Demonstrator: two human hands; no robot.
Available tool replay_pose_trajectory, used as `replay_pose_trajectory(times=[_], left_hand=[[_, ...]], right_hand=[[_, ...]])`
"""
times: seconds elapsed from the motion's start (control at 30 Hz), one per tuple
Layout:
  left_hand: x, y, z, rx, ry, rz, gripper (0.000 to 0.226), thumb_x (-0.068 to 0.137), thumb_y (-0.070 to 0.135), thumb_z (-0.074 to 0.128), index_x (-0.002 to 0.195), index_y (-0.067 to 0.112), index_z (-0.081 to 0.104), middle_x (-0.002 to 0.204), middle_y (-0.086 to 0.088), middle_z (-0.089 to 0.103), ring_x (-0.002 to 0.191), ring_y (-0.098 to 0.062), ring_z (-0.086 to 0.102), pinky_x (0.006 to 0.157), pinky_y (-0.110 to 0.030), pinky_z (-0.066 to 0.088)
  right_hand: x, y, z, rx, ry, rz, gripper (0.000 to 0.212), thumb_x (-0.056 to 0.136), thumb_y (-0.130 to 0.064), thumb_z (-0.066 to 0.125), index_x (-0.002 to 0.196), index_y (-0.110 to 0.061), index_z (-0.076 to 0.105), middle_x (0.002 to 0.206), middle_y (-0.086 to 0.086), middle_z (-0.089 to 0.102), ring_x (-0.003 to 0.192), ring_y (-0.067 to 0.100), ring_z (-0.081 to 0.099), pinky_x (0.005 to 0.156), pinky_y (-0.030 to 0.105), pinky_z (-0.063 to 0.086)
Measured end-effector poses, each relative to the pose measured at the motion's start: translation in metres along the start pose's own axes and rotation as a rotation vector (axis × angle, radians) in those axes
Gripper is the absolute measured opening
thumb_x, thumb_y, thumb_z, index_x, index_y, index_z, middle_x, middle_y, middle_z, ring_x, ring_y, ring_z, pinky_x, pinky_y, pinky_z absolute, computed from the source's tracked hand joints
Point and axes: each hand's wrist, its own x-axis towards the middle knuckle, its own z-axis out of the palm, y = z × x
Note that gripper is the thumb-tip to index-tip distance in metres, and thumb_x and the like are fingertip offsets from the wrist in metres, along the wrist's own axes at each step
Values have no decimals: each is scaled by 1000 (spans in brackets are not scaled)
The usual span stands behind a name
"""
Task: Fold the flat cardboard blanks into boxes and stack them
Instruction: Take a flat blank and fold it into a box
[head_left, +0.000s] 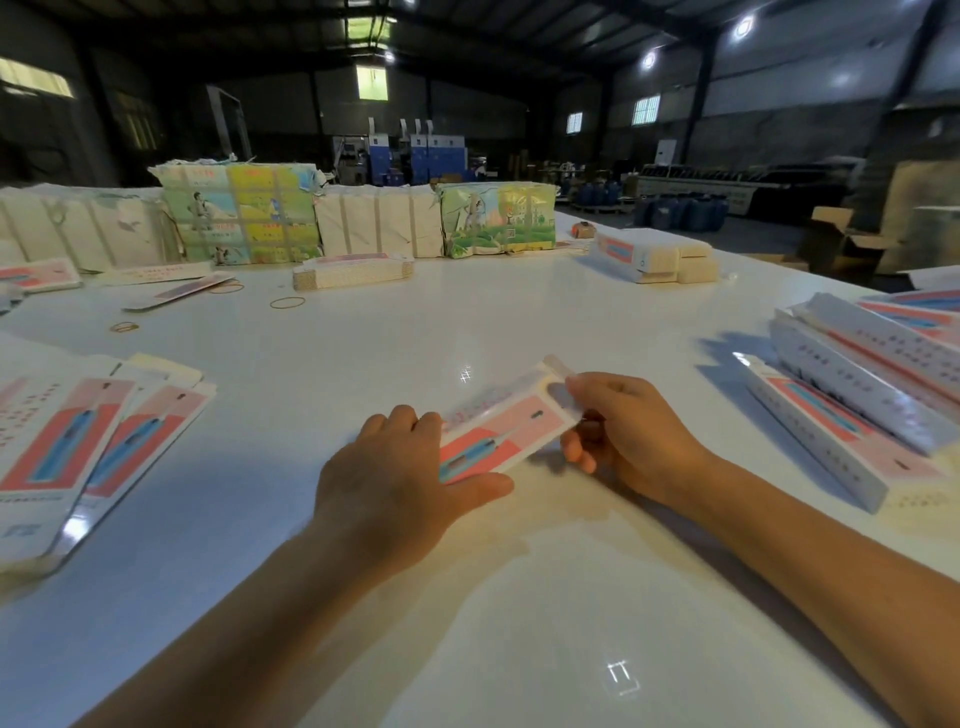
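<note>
Holding one cardboard blank (501, 434) between both hands, we see it lying low over the white desk (363, 332), tilted so its far end points up and to the right. The left hand (395, 467) covers its near end: the fingers (410, 421) curl over the top edge and the thumb runs along the lower edge, so the card is gripped between them. The right hand (628, 431) takes the far end, thumb tip pressed on the white flap on top, the other fingers curled beneath and partly hidden. The card's pink and red face, with a blue printed tool, shows in the gap between the two hands.

To the left, a fanned pile of flat blanks (88, 452) with the same print rests on the desk, well apart from the hands. To the right lies a heap of folded boxes (872, 384), long and white, leaning across one another. Farther back we see a short stack of blanks (353, 271), another stack (654, 257), loose rubber bands (287, 302), and wrapped bundles (239, 213) along the far edge.
</note>
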Motion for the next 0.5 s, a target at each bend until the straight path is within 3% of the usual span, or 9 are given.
replay_pose_trajectory(times=[0.1,0.17,0.33,0.43,0.5], left_hand=[[4,-5,-6,-104,41,-91,91,47,87,11,108,32,49,95,13,50,84,-9,51,58,-21,36],[5,-6,-9,-140,50,-108,89,46,88,12,105,33,50,93,13,52,82,-9,52,58,-22,38],[2,2,-7,-129,35,-83,87,48,86,14,106,31,49,97,11,54,87,-11,55,73,-27,49],[2,3,-8,-136,35,-69,81,52,85,17,106,33,48,95,14,53,84,-9,53,69,-24,47],[2,3,-8,-127,45,-52,82,51,85,15,106,34,48,95,16,52,82,-7,52,64,-20,43]], right_hand=[[-2,-3,0,-84,202,-132,16,94,-19,56,83,-10,64,62,6,61,47,18,55,41,28,42],[-6,-4,1,-235,280,-263,14,91,-16,59,80,-14,67,58,-2,60,47,13,54,45,25,45],[-17,-1,21,-416,124,-389,24,91,-11,59,73,-25,67,70,-4,60,48,3,56,48,14,42],[-17,-4,17,-398,143,-353,22,92,-6,56,78,-19,67,56,-7,60,46,8,53,48,19,44],[-15,-6,14,-327,124,-304,19,93,-4,54,93,-20,65,55,-7,60,47,9,52,48,22,44]])
